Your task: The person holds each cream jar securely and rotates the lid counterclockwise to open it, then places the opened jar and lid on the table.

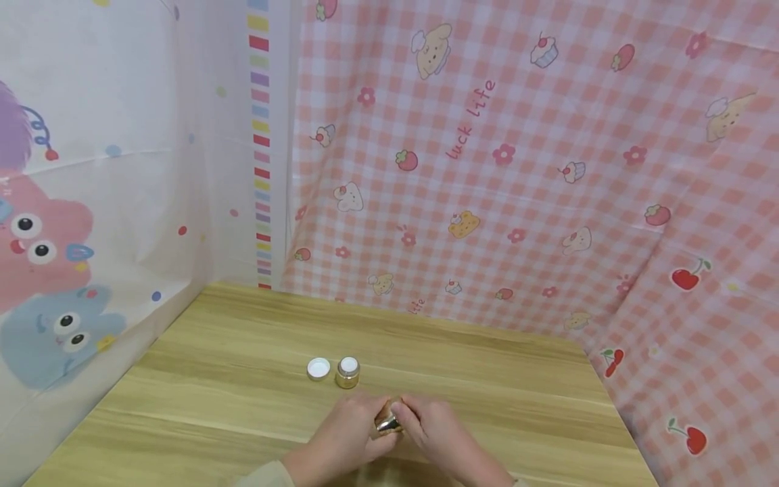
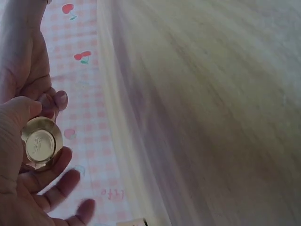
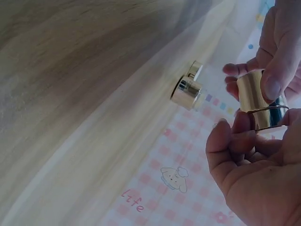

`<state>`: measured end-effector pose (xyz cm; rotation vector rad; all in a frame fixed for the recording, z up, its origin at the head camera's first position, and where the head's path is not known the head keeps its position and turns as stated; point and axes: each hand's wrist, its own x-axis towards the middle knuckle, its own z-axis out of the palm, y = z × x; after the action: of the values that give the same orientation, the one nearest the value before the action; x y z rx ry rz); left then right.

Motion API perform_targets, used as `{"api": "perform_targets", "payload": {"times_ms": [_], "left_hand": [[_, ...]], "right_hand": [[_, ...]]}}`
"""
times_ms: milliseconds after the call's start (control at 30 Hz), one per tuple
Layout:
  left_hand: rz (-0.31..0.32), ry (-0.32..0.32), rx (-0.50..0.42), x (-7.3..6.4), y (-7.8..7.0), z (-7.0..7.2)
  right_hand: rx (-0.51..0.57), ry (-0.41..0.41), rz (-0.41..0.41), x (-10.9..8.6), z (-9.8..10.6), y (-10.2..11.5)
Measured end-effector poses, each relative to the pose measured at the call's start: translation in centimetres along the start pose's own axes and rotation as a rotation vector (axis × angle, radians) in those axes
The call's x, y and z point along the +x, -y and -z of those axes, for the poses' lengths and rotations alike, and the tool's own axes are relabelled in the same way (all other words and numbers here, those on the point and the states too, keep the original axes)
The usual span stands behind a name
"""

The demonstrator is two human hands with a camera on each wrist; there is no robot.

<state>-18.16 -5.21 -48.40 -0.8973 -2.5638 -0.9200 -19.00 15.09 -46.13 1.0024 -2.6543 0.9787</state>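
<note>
In front of my body both hands hold a small shiny gold cosmetic jar (image 1: 387, 425) over the table. My left hand (image 1: 349, 426) grips its body with the thumb and index finger, and the round gold base (image 2: 41, 146) faces the left wrist view. Curled fingers of my right hand (image 1: 438, 433) hold the lid end (image 3: 267, 118), where a seam shows between lid and body. Beyond the hands stands a second gold jar (image 1: 347, 380), uncovered, with a white disc in its mouth. Its lid (image 1: 318, 368) lies left of it, white inside upward.
The wood-grain table (image 1: 243, 406) meets a pink checked cloth (image 1: 475, 189) at the back and right. A white cloth with cartoon figures (image 1: 140, 203) hangs along the left edge.
</note>
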Motion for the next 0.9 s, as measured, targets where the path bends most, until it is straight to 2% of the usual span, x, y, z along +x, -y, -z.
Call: {"api": "perform_targets", "payload": {"times_ms": [200,300,467,533,733,800,900], "left_hand": [[0.077,0.029,-0.029,0.0,-0.1,0.1],[0.097,0.055,-0.089,-0.1,0.0,0.2],[0.166,0.124,-0.260,-0.4,0.3,0.4],[0.186,0.129,-0.290,-0.5,0.3,0.4],[0.191,0.072,-0.232,-0.4,0.5,-0.1],[0.189,0.046,-0.209,-0.3,0.6,-0.2],[0.181,0.005,-0.174,-0.1,0.7,-0.3]], "right_hand": [[0.050,-0.066,-0.032,-0.1,-0.3,0.1],[0.050,-0.083,-0.030,0.0,-0.3,0.0],[0.028,-0.034,-0.027,0.1,-0.1,0.1],[0.035,0.012,-0.043,0.2,0.1,0.1],[0.114,0.153,-0.157,0.3,1.1,0.2],[0.143,0.178,-0.181,0.3,1.4,0.2],[0.161,0.172,-0.202,0.5,1.6,0.4]]}}
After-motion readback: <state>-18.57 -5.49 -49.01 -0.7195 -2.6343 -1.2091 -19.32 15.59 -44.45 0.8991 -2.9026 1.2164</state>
